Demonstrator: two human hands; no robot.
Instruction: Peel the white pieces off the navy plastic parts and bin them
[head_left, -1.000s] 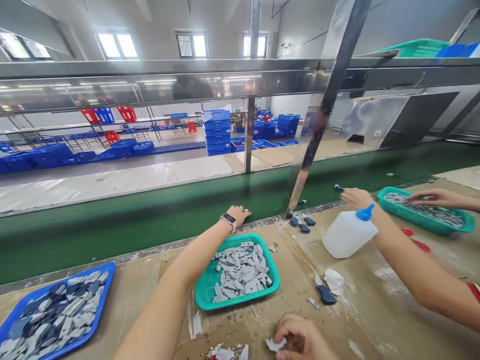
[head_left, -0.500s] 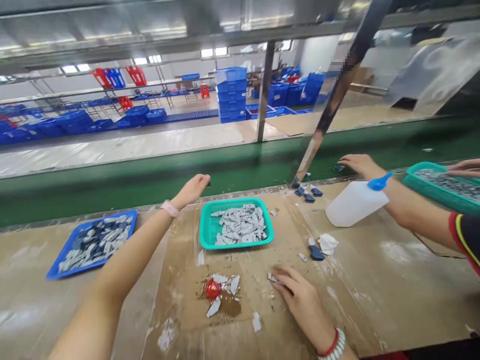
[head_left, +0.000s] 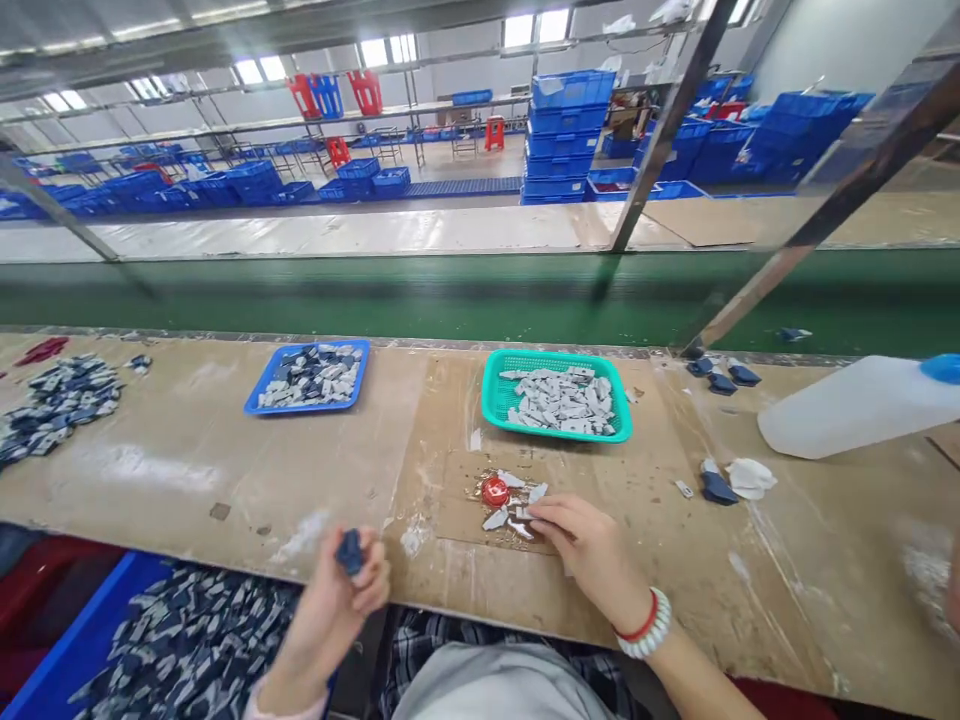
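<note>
My left hand (head_left: 341, 590), in front of the table's near edge, is closed around a small dark blue plastic piece (head_left: 350, 552). The fingers of my right hand (head_left: 581, 535) pinch a small light grey plastic piece (head_left: 523, 513) low over a wet patch on the cardboard. Beside those fingertips lie a round red cap-like thing (head_left: 495, 491) and several loose grey pieces (head_left: 496, 519). Farther back, a green basket (head_left: 490, 400) is heaped with grey pieces. To its left stands a blue tray (head_left: 259, 407) of mixed dark blue and grey pieces.
A white bottle (head_left: 832, 408) with a blue top leans at the right. Near it lie a dark blue piece (head_left: 718, 488) and crumpled white paper (head_left: 751, 478). A full blue bin (head_left: 71, 650) sits below the left edge. Behind the table runs a green conveyor (head_left: 375, 295); metal posts rise there.
My left hand has come back from near the conveyor and now shows a dark blue piece. My right hand has moved left with its grey piece to the wet patch. The view has shifted.
</note>
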